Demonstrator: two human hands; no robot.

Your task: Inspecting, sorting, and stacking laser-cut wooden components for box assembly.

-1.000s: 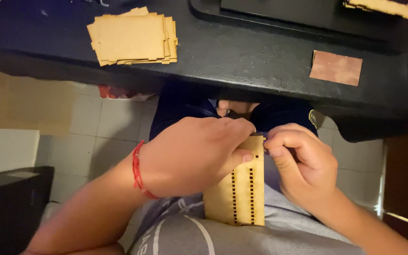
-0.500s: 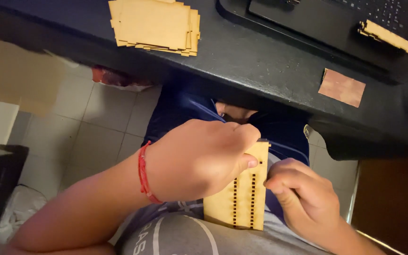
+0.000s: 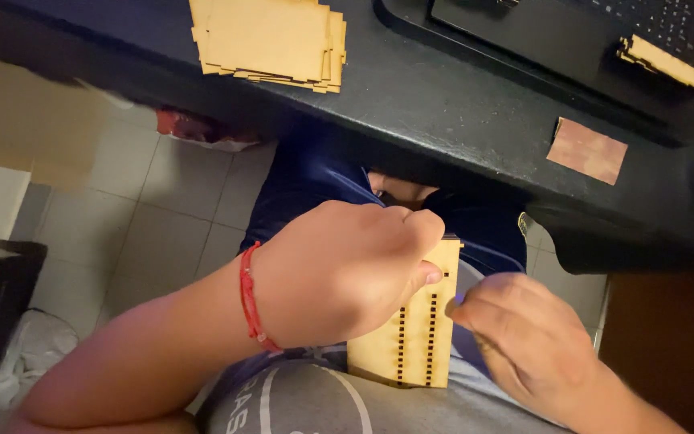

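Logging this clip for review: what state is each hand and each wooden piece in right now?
left hand: closed over the slotted wooden panel, gripping its top
right hand: fingers curled, beside the panel's right edge; contact unclear
slotted wooden panel: upright on the lap, held
stack of wooden sheets: lying flat on the black desk, untouched
reddish-brown piece: flat on the desk, alone

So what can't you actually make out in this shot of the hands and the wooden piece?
- Head view: the left hand covers the upper left of the slotted wooden panel, hiding its grip.
- The right hand shows only its back; fingertips are hidden.
- The stack of wooden sheets is cut off by the top edge.
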